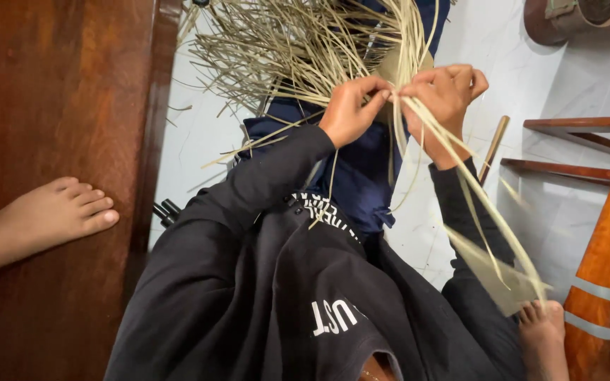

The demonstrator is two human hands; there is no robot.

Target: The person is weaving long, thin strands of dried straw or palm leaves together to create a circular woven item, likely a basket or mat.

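The left hand [349, 110] and right hand [445, 92] meet almost fingertip to fingertip, both pinched closed on pale straw strips [460, 183], whose long loose ends trail from the right hand's grip toward the bare foot [545, 331], while the tangled bundle [291, 49] fans away beyond the left.

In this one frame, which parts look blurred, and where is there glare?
Head view: the long pale straw strips trailing to the lower right are motion-blurred; the left hand and right hand pinching them look fairly sharp; the white marble-like floor is bright with soft, even light, no hard glare.
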